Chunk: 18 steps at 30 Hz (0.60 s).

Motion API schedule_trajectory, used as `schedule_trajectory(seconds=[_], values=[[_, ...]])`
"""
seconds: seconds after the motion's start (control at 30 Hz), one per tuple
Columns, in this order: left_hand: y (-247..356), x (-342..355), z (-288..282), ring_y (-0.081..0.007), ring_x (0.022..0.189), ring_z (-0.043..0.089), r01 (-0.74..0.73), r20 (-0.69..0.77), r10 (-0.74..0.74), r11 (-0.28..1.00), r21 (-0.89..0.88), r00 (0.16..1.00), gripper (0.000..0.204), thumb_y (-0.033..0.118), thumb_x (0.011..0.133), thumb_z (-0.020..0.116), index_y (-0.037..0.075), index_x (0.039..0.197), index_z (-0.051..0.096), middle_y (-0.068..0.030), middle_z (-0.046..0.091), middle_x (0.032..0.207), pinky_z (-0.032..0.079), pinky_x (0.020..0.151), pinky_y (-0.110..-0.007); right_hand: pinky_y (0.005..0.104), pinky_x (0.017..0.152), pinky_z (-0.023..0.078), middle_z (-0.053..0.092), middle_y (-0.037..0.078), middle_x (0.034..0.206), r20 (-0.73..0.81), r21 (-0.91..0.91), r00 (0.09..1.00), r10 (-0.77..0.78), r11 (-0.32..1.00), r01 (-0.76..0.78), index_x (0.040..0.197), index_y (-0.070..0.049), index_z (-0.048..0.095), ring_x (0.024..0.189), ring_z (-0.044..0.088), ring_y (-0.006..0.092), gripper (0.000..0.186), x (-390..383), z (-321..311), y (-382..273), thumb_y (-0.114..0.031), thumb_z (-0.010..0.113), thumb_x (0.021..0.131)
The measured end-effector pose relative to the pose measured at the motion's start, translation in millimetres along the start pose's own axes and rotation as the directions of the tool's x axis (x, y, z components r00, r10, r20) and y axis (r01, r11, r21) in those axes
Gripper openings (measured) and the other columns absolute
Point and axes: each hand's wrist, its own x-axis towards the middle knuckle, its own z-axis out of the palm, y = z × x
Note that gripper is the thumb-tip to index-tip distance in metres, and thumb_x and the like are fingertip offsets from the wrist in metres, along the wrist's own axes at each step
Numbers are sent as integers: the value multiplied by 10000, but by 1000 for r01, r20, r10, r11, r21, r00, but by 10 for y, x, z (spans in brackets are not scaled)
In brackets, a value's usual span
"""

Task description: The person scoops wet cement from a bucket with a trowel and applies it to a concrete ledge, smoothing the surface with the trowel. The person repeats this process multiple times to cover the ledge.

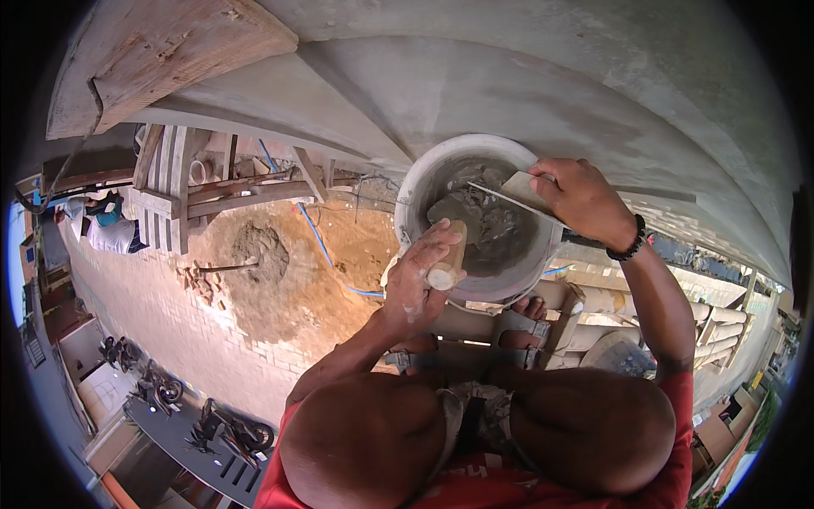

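The left hand's [417,270] fingers are clamped around a tan, rounded wooden handle [456,248] at the near side of a round, grey-white bucket [415,182], while the right hand's [583,202] fingers grip a flat, pale-grey, straight-edged tool [519,188] over its wet grey mortar [487,222]. Beyond are pale, round scaffold poles [598,277]; far below, a grey mound [270,273] and dark motorcycles [231,430].

Red shirt [681,433] with white lettering [480,470], black beaded bracelet [637,241], pale-strapped sandals [517,325].
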Motion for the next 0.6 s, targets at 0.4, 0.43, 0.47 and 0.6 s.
schedule_trajectory(seconds=[0.4, 0.43, 0.47, 0.6], values=[[-49, -18, 77, -389, 1230, 560, 178, -81, -173, 983, 49, 982, 498, -80, 826, 687, 28, 1195, 370, -245, 566, 1238, 463, 1009, -467, 520, 835, 490, 653, 282, 834, 4, -93, 1000, -2, 996, 2, 883, 35, 625, 867, 636, 460, 208, 296, 481, 16, -156, 545, 904], [-43, -22, 78, -392, 1230, 559, 156, -69, -152, 986, 55, 986, 496, -82, 826, 685, 30, 1192, 370, -244, 565, 1239, 462, 1010, -471, 522, 839, 490, 656, 283, 841, -6, -124, 1000, 8, 992, -9, 889, 36, 623, 870, 636, 463, 207, 300, 524, -13, -153, 541, 904], [-24, -26, 72, -395, 1230, 559, 134, -57, -131, 989, 61, 990, 494, -85, 826, 684, 32, 1190, 370, -243, 564, 1240, 461, 1011, -475, 523, 842, 489, 658, 284, 848, -16, -155, 1000, 17, 988, -19, 895, 38, 621, 874, 636, 466, 206, 303, 559, -16, -150, 537, 904], [-6, -61, 106, -403, 1232, 556, 170, -52, -167, 983, 63, 985, 511, -100, 817, 684, 41, 1190, 363, -241, 556, 1248, 460, 1017, -480, 529, 852, 488, 662, 289, 867, 30, -139, 999, 22, 990, -17, 916, 36, 623, 892, 632, 478, 213, 340, 703, 112, -155, 529, 907]])
